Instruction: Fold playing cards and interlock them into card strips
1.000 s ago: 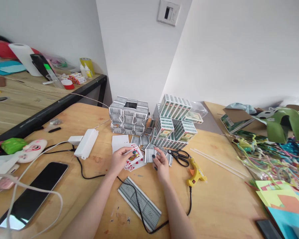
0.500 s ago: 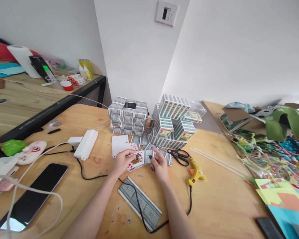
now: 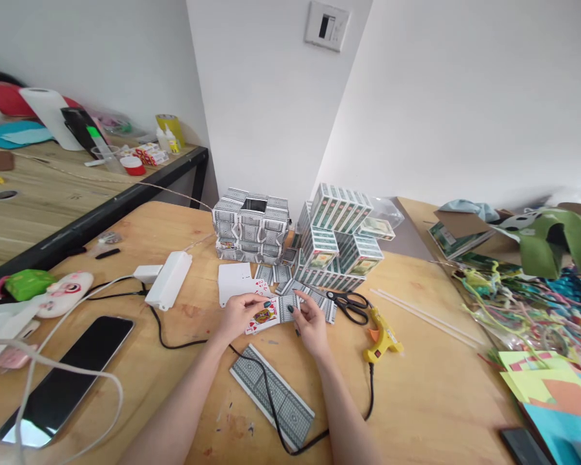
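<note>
My left hand (image 3: pixel 239 316) is closed in a pinch at the left edge of a playing card (image 3: pixel 286 309) with a grey-green patterned back. My right hand (image 3: pixel 310 321) grips the same card from the right, thumb and fingertips on it. Face-up cards (image 3: pixel 265 316), a picture card among them, show just under my left fingers; whether any is held too, I cannot tell. Behind my hands lie more patterned cards (image 3: pixel 264 274) and a white blank-looking card pile (image 3: pixel 232 279). Nearer me rests a long strip of joined cards (image 3: pixel 274 397), a black cable crossing it.
Black scissors (image 3: pixel 352 306) and a yellow glue gun (image 3: pixel 382 339) lie to the right, near two clear glue sticks (image 3: pixel 423 316). A box-like card structure (image 3: pixel 250 226) and stacked card packs (image 3: pixel 341 210) stand behind. A power adapter (image 3: pixel 169 281) and phone (image 3: pixel 70 374) are left.
My left fingers have moved slightly right along the card's top edge. My right hand stays almost in place, and the view has shifted a little.
</note>
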A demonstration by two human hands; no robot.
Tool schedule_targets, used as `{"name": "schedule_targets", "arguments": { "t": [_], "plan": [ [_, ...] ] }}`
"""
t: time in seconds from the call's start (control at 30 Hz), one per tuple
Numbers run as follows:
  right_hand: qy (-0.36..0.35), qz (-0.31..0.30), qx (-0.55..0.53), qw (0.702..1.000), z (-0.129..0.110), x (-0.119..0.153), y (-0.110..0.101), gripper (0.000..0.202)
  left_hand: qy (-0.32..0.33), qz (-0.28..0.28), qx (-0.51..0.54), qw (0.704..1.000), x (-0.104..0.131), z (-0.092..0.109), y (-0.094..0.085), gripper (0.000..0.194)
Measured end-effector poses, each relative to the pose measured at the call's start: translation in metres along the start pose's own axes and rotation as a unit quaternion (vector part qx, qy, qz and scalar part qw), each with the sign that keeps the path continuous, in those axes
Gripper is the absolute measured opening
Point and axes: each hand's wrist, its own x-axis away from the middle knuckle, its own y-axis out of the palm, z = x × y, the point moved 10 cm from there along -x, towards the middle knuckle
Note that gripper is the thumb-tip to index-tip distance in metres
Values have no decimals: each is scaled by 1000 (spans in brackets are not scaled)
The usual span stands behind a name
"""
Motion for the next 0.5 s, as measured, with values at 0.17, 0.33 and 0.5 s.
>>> {"name": "schedule_targets", "arguments": {
  "t": [0.17, 0.33, 0.5],
  "plan": [
    [-7, -2, 11, 1000, 2, -2, -2, 42, 9, 10, -12, 1000, 0, 3, 0, 16],
    [-1, 14, 11, 1000, 6, -4, -7, 47, 7, 11, -2, 1000, -3, -2, 3, 17],
    [5, 50, 3, 999, 4, -5, -13, 48, 13, 6, 2, 1000, -10, -2, 12, 19]
  ]
}}
